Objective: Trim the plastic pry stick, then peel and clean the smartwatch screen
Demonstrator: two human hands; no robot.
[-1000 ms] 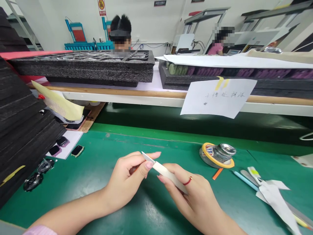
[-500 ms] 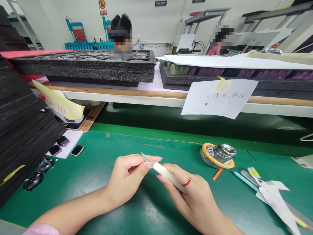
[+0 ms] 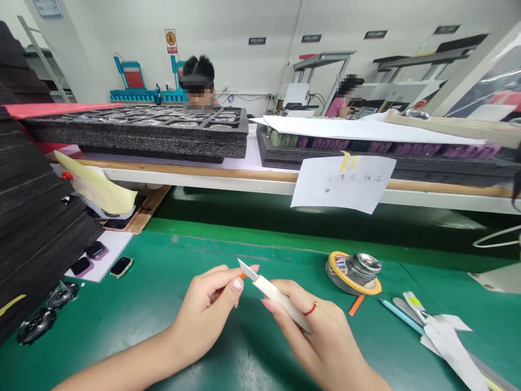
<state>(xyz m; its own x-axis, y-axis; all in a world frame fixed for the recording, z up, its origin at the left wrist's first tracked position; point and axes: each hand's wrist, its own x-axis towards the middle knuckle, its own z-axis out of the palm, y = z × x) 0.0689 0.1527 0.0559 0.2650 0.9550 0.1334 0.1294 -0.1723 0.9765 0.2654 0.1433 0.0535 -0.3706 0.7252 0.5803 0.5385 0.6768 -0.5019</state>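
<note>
"Where are the hands?"

"Both are raised over a green table (image 3: pixel 252 361). The left hand (image 3: pixel 207 312) pinches a small orange piece (image 3: pixel 243 276) between thumb and forefinger; most of it is hidden. The right hand (image 3: pixel 319 326) has its fingers closed around the pale handle of a knife (image 3: pixel 274 294)."

"Which way does the blade point?"

"Toward ten o'clock, near the left fingertips. I cannot tell whether it touches the orange piece."

"And around them?"

"From the hands, a glass jar (image 3: pixel 362 271) sits at three o'clock with a yellow-edged roll of tape (image 3: pixel 337 278). An orange strip (image 3: pixel 357 305) lies just beside the roll, on the near side. Toward four o'clock is a light blue pen (image 3: pixel 402 316). Between nine and ten o'clock, a pale-rimmed watch face (image 3: pixel 121 266) lies beside a white sheet (image 3: pixel 116 247). A handwritten note (image 3: pixel 344 187) hangs from the shelf edge (image 3: pixel 252 182), between one and two o'clock."
</note>
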